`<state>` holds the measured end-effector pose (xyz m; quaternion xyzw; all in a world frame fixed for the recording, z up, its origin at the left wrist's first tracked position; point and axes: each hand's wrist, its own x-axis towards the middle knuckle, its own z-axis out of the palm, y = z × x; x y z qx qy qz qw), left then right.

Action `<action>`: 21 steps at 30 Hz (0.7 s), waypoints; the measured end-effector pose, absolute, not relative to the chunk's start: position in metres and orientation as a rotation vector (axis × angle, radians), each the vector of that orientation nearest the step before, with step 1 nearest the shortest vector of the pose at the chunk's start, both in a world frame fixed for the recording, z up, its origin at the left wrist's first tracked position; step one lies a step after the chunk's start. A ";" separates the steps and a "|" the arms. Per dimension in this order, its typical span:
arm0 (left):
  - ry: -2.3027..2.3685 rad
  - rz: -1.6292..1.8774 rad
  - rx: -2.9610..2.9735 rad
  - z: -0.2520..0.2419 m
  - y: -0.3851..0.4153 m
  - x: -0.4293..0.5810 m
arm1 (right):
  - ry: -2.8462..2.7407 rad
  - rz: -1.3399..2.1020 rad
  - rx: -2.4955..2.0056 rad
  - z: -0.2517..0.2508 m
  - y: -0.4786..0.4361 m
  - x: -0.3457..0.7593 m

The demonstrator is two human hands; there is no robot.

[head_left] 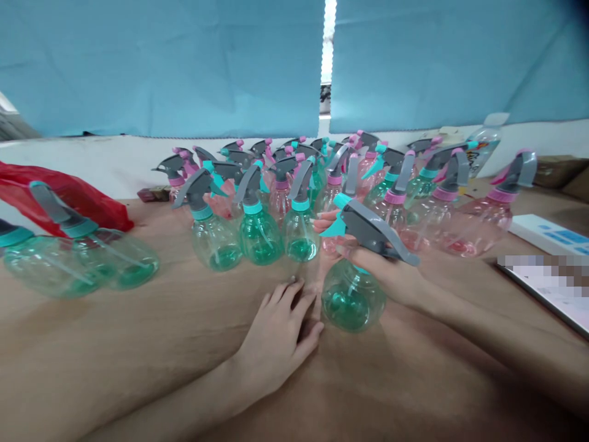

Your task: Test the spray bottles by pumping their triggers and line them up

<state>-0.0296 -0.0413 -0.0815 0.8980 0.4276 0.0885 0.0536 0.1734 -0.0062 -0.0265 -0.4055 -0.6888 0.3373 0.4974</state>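
Observation:
My right hand point(393, 270) is around the neck of a clear spray bottle point(353, 301) with a green tint, a grey spray head and a turquoise trigger. Its fingers reach out behind the neck, partly hidden by the spray head. To the left of this bottle, my left hand point(280, 328) rests on the tabletop, holding nothing, its fingers loosely bent and apart. Just beyond the hands stand three more green spray bottles point(261, 236) with turquoise collars, side by side. Pink spray bottles point(426, 221) with grey heads are grouped behind my right hand.
Several more spray bottles point(283, 178) crowd toward the back wall. Two green bottles point(133, 261) and a red plastic bag point(69, 193) are at left. A phone point(547, 288), a white box point(547, 230) and a clear drink bottle point(488, 141) lie or stand at right on the brown table point(161, 344).

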 end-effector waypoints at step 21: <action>1.298 0.278 2.736 -0.082 -0.040 -0.029 | -1.669 0.803 -1.031 -0.023 -0.009 0.172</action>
